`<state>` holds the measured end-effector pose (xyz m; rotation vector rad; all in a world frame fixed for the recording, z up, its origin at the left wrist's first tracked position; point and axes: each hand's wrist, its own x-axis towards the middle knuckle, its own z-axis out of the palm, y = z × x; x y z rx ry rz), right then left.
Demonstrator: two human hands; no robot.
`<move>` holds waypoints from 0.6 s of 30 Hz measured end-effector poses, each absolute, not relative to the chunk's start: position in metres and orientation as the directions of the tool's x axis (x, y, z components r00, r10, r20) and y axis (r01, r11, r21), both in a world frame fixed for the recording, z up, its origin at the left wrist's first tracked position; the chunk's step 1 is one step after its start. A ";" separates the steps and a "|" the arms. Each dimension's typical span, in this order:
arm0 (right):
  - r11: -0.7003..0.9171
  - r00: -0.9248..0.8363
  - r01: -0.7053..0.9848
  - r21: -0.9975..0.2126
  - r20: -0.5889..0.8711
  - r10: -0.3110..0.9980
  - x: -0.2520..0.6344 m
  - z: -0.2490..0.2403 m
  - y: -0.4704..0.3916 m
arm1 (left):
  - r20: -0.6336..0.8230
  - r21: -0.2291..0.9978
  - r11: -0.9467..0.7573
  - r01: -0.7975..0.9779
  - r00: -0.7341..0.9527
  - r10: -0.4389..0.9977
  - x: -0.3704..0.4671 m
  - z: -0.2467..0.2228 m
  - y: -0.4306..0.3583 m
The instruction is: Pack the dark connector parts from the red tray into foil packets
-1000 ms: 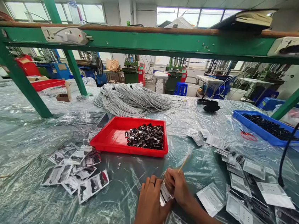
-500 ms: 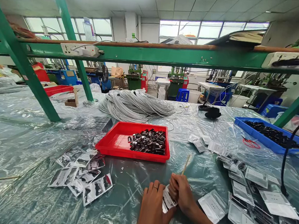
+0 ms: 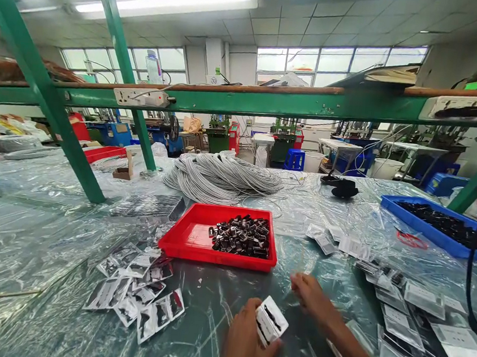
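My left hand [image 3: 247,338] grips a small white packet [image 3: 271,320] with a dark, narrow piece showing in it, held tilted just above the table. To its upper right, my right hand [image 3: 308,292] is closed, apart from the packet. A thin stick [image 3: 301,254] shows only as a faint, blurred streak above its fingers. Beyond both hands stands a red tray [image 3: 190,236], with a heap of small black-and-metal parts [image 3: 243,236] in its right side. My right forearm partly covers a clear packet [image 3: 361,334] on the table.
Several filled packets [image 3: 141,293] lie in a loose pile at left. Many clear packets with white labels [image 3: 406,327] spread over the right side. A blue tray of black parts [image 3: 393,205], a grey cable coil [image 3: 221,179] and a hanging black cable [image 3: 472,265] stand farther off.
My right hand has lifted off the packet and moved up and right. The left hand keeps the packet, now more exposed. The view has tilted up slightly.
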<state>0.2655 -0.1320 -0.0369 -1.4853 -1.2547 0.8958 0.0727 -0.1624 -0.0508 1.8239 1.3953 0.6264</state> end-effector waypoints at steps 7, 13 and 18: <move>0.242 0.015 0.755 -0.609 0.385 0.923 0.246 -0.016 -0.146 | 0.075 0.964 -0.137 0.228 0.263 0.962 0.044 -0.028 -0.118; 0.505 -0.148 0.526 -0.685 0.510 0.847 0.182 0.020 -0.082 | 0.248 0.951 -0.272 0.146 0.162 0.955 0.031 0.000 -0.063; 0.435 -0.134 0.236 -0.869 0.415 0.900 0.165 0.016 -0.022 | 0.291 0.957 -0.286 -0.052 0.186 0.938 0.008 0.016 -0.025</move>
